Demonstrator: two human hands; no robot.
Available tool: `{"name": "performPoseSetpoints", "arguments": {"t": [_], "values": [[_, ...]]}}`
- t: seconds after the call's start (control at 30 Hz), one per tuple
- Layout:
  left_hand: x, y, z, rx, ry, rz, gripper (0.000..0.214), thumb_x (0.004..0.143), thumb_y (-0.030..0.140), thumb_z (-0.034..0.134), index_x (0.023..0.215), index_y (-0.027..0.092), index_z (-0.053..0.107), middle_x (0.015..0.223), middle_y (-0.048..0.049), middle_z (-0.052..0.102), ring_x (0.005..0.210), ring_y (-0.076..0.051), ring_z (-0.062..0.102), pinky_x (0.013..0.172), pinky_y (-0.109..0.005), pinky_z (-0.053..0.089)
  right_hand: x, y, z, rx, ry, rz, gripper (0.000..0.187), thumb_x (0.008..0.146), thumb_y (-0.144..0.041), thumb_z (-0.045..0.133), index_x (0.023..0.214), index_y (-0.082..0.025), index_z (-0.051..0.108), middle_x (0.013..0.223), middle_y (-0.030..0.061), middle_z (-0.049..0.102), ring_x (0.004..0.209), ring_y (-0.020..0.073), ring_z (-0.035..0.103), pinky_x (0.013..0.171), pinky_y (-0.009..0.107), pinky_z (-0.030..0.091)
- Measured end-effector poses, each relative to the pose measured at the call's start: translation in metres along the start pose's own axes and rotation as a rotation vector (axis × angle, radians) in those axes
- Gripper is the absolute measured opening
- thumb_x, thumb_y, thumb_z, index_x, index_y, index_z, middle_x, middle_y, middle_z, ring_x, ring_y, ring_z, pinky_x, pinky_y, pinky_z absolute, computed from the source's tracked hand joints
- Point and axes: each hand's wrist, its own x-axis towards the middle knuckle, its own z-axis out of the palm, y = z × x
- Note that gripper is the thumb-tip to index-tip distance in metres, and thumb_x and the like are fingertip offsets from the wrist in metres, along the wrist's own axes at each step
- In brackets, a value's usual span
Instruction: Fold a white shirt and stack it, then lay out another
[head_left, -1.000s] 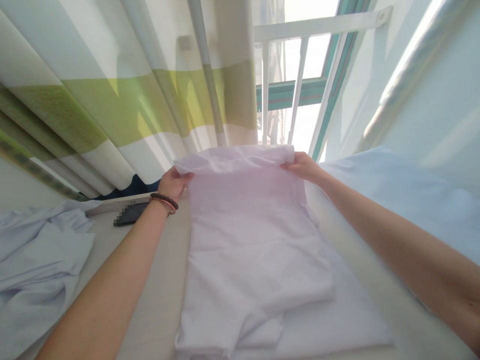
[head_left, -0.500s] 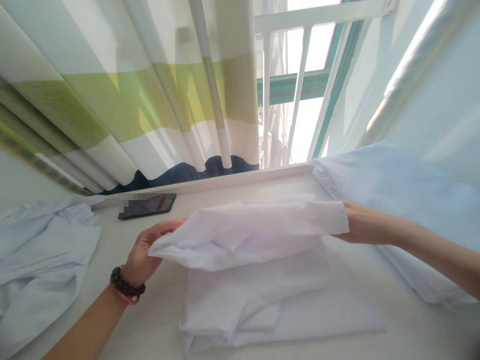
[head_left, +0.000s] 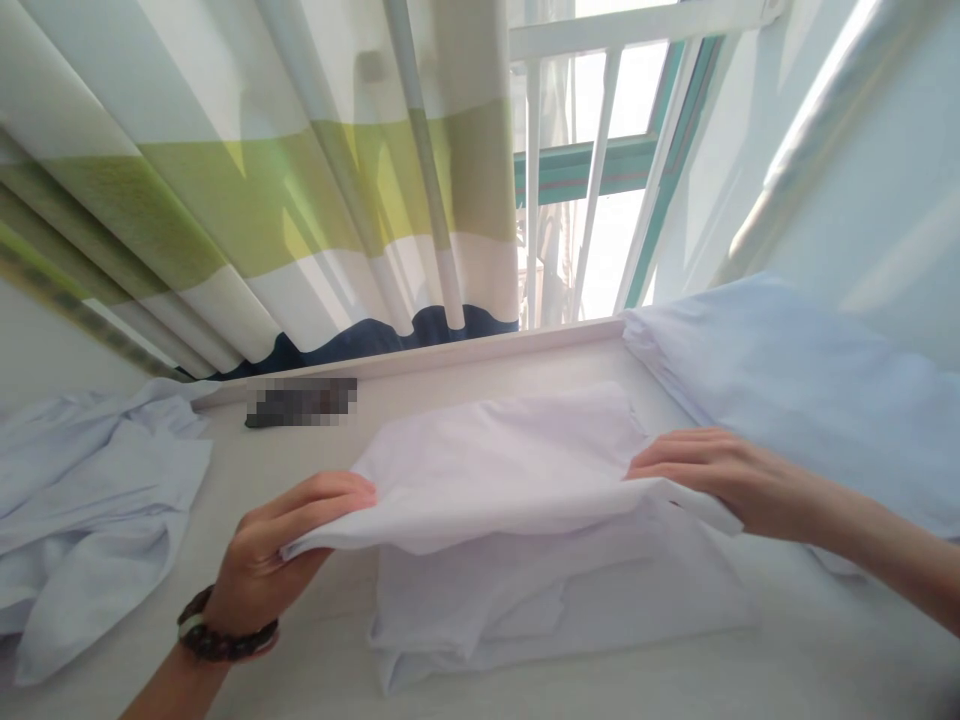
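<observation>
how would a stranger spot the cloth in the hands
Below the green-banded curtain lies a pale surface. On it, between crumpled fabric and bluish fabric, is the white cloth, the only one held by the left hand and right hand.

White cloth (head_left: 495, 460), folded in layers; top fold's near edge raised, rest creased on pale surface (head_left: 322, 630).

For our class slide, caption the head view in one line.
Left hand and right hand hold the edge of a folded white cloth before a green-banded curtain.
</observation>
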Motion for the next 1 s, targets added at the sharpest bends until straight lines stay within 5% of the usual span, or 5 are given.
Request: {"name": "performPoseSetpoints", "arguments": {"t": [0.17,0.53,0.73,0.87,1.0], "values": [[-0.005,0.02,-0.006,-0.02,-0.135,0.051,0.027,0.092,0.026,0.053,0.112,0.037,0.065,0.097,-0.0033,0.069,0.1,-0.024,0.064,0.086,-0.037,0.055,-0.019,-0.009,-0.017,-0.014,-0.007,0.041,0.029,0.083,-0.032,0.061,0.111,-0.035,0.069,0.111,0.0064,0.07,0.1,0.0233,0.066,0.083,0.031,0.053],[-0.012,0.057,0.027,0.376,-0.535,0.022,0.077,0.082,0.042,0.063,0.149,0.032,0.028,0.15,-0.0073,0.042,0.133,-0.033,0.044,0.108,-0.053,0.04,-0.013,-0.039,0.039,-0.16,-0.146,0.108,0.078,0.079,-0.034,0.068,0.149,-0.028,0.035,0.152,0.0076,0.037,0.137,0.0319,0.037,0.107,0.049,0.041],[0.025,0.011,0.057,0.369,-0.639,-0.202,0.065,0.088,0.046,0.058,0.145,0.025,0.038,0.154,-0.0074,0.036,0.141,-0.029,0.031,0.116,-0.051,0.023,0.043,-0.007,0.059,-0.092,-0.17,0.183,0.067,0.079,-0.019,0.064,0.143,-0.026,0.045,0.151,0.008,0.039,0.138,0.0305,0.036,0.109,0.048,0.037],[0.083,-0.026,0.039,0.215,-0.727,-0.455,0.078,0.078,0.053,0.063,0.144,0.021,0.039,0.153,-0.0092,0.036,0.139,-0.028,0.035,0.115,-0.042,0.027,0.096,0.027,0.026,0.072,-0.31,0.296,0.052,0.08,-0.033,0.064,0.132,-0.03,0.058,0.141,0.0019,0.053,0.13,0.0312,0.048,0.103,0.044,0.044],[0.122,-0.035,0.017,0.02,-0.86,-0.541,0.061,0.068,0.042,0.068,0.126,0.027,0.057,0.128,-0.0002,0.063,0.118,-0.025,0.056,0.101,-0.032,0.042,0.133,0.035,-0.001,0.09,-0.325,0.488,0.028,0.075,-0.026,0.066,0.102,-0.027,0.073,0.104,0.0042,0.074,0.096,0.0302,0.068,0.082,0.04,0.052]]}}
